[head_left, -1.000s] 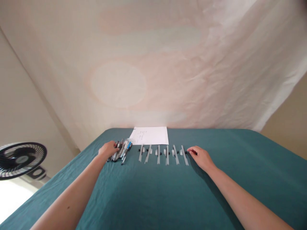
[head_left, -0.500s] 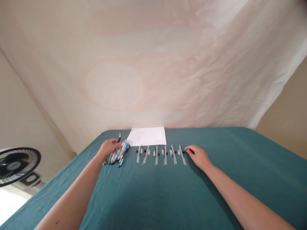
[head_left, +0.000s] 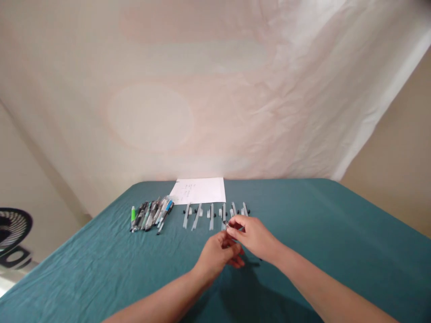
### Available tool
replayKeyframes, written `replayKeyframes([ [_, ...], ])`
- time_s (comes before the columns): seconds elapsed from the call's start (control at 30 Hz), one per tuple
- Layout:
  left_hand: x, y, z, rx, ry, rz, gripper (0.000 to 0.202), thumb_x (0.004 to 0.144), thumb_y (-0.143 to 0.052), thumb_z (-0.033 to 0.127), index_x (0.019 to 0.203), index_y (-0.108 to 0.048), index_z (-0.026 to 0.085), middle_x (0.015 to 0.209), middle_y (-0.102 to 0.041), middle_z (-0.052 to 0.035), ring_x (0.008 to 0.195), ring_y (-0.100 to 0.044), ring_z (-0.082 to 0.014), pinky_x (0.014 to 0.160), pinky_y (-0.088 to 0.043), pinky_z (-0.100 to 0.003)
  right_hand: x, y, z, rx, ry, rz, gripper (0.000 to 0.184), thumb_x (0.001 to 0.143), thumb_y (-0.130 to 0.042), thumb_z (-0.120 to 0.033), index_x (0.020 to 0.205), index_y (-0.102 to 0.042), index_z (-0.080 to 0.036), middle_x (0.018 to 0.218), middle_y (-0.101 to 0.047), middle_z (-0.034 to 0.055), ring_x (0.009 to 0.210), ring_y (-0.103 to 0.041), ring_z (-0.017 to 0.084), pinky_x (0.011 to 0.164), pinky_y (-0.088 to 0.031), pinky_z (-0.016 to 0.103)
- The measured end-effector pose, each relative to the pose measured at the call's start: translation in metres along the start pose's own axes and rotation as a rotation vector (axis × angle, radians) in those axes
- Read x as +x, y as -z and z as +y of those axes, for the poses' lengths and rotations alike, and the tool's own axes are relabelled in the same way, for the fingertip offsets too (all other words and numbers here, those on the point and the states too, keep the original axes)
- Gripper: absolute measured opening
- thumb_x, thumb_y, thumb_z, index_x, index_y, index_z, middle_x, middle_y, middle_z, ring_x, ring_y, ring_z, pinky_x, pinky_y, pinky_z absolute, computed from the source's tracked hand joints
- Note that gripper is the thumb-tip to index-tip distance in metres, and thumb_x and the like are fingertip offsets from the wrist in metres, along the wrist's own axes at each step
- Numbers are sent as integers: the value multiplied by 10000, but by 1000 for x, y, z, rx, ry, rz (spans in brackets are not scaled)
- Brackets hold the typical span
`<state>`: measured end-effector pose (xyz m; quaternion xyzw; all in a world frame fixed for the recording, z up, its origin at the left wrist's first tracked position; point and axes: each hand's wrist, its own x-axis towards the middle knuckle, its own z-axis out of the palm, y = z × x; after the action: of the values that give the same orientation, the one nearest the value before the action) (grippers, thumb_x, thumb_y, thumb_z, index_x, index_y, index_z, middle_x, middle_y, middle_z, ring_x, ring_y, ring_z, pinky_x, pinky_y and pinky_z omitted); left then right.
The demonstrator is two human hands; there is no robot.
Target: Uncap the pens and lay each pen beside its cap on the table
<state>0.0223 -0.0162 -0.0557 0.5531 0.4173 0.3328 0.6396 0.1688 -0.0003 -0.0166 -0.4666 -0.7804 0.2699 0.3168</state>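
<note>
In the middle of the table my left hand (head_left: 217,255) and my right hand (head_left: 257,237) meet over the cloth, closed around one pen (head_left: 226,224). The thumb and forefinger of my right hand pinch its clear end. My left hand's fingers are curled on it just below; most of the pen is hidden by the hands. A dark tip shows under my right wrist. Behind the hands runs a row of several clear pens (head_left: 211,217) with their caps (head_left: 208,214) lying beside them, the right ones partly covered by my right hand.
To the left lies a pile of assorted pens (head_left: 151,215), with a green-ended one (head_left: 133,213) at its outer side. A white sheet of paper with handwriting (head_left: 202,190) lies at the table's back edge. A green cloth (head_left: 134,273) covers the table. A fan (head_left: 13,233) stands at far left.
My left hand has left the pile with a pen and come to the middle. My right hand has moved left and nearer from the row's right end to meet it. The view has shifted slightly right.
</note>
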Motion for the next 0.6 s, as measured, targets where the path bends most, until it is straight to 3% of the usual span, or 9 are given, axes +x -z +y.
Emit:
replayKeyframes([
  [0.1, -8, 9, -8, 110, 5, -33, 308, 802, -521, 388, 999, -440, 164, 768, -590, -11, 508, -587, -114, 452, -446, -219, -17, -2, 9, -143, 29, -48, 146, 892, -434, -276, 892, -558, -200, 795, -609, 5, 717, -554, 133, 618, -357, 216],
  [0.2, -15, 18, -10, 396, -39, -62, 275, 876, -377, 414, 855, -489, 165, 639, -568, 16, 422, -490, -79, 419, -361, -188, -38, -16, 21, -300, 102, -113, 156, 910, -413, -261, 842, -537, -193, 803, -585, 17, 738, -543, 146, 638, -357, 235],
  [0.27, -20, 20, -8, 639, -124, -58, 305, 894, -348, 392, 765, -514, 171, 620, -570, 9, 502, -518, -98, 502, -381, -200, -49, -29, 27, -367, 121, -113, 175, 920, -386, -231, 810, -512, -180, 798, -569, 28, 745, -532, 153, 659, -363, 249],
  [0.4, -26, 18, -5, 1012, -265, -44, 275, 911, -326, 334, 786, -525, 192, 755, -610, -21, 712, -578, -155, 641, -391, -234, -61, -47, 31, -438, 164, -128, 209, 931, -323, -187, 812, -495, -172, 822, -568, 43, 742, -524, 157, 679, -365, 264],
  [0.6, -26, 21, -13, 1228, -320, -51, 324, 937, -235, 302, 763, -486, 195, 762, -604, -26, 712, -577, -161, 635, -378, -235, -60, -47, 27, -440, 158, -157, 229, 941, -301, -234, 809, -484, -192, 746, -615, 10, 653, -577, 144, 583, -321, 253],
])
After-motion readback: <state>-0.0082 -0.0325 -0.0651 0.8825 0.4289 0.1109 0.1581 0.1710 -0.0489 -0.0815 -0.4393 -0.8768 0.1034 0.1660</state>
